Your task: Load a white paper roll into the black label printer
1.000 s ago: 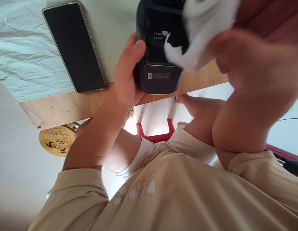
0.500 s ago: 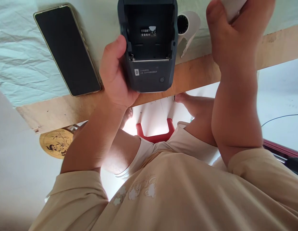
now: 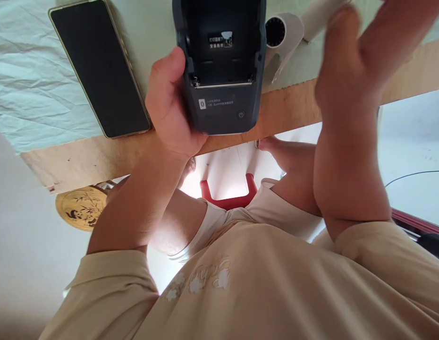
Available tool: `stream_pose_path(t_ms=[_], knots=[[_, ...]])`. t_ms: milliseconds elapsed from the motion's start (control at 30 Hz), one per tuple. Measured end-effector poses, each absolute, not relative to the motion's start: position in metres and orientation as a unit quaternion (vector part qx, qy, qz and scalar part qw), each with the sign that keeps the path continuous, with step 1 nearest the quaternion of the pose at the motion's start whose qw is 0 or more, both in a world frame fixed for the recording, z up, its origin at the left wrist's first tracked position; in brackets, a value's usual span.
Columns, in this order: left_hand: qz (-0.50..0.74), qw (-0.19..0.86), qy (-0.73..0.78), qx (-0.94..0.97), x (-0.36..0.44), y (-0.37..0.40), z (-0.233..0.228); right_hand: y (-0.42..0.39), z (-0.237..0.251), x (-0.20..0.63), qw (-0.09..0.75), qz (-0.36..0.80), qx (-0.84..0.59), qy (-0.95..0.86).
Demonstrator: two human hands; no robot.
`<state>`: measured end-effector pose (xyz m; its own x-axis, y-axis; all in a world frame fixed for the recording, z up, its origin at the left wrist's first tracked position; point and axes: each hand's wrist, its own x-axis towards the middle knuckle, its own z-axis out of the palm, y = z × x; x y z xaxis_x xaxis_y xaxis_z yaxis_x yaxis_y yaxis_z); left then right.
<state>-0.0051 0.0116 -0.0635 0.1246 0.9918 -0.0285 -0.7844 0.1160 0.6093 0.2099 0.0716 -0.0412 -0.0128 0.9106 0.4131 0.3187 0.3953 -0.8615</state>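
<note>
A dark label printer [image 3: 219, 111], its paper compartment uncovered, is gripped by its side in my left hand [image 3: 170, 101], thumb along the edge. Inside the compartment, a small printed label shows; the printer's top end is cut off by the frame. Just right of it, a white paper roll [image 3: 293, 33] with a black core stands with its loose end hanging out. My right hand [image 3: 361, 52] is at the upper right, blurred, its thumb and fingers spread apart. Beside its thumb lies a white cylindrical object [image 3: 316, 21], partly hidden by the hand.
A smartphone [image 3: 99, 71] with a dark screen lies on the pale green cloth [image 3: 24, 80] at left. The table's wooden edge [image 3: 81, 158] runs across below. A round wooden stool top [image 3: 80, 208] with a panda picture and a red stool [image 3: 230, 202] are underneath.
My right hand has let go of the white cylindrical object and moved right, its fingers spreading. My left hand keeps hold of the label printer, almost unmoved.
</note>
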Motion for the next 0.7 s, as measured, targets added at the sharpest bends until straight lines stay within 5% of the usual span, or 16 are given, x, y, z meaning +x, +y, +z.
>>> stream_pose_path(t_ms=[100, 200, 600, 700], knots=[[0.632, 0.706, 0.232, 0.219, -0.006, 0.011, -0.063, 0.068, -0.049, 0.200, 0.324, 0.196, -0.444, -0.812], [0.628, 0.701, 0.269, 0.204, -0.006, 0.009, -0.061, 0.067, -0.057, 0.188, 0.257, 0.190, -0.444, -0.837], [0.638, 0.702, 0.248, 0.197, -0.002, 0.008, -0.056, 0.068, -0.061, 0.172, 0.403, 0.224, -0.501, -0.732], [0.632, 0.702, 0.262, 0.199, -0.001, 0.008, -0.054, 0.066, -0.047, 0.170, 0.492, 0.358, -0.517, -0.603]])
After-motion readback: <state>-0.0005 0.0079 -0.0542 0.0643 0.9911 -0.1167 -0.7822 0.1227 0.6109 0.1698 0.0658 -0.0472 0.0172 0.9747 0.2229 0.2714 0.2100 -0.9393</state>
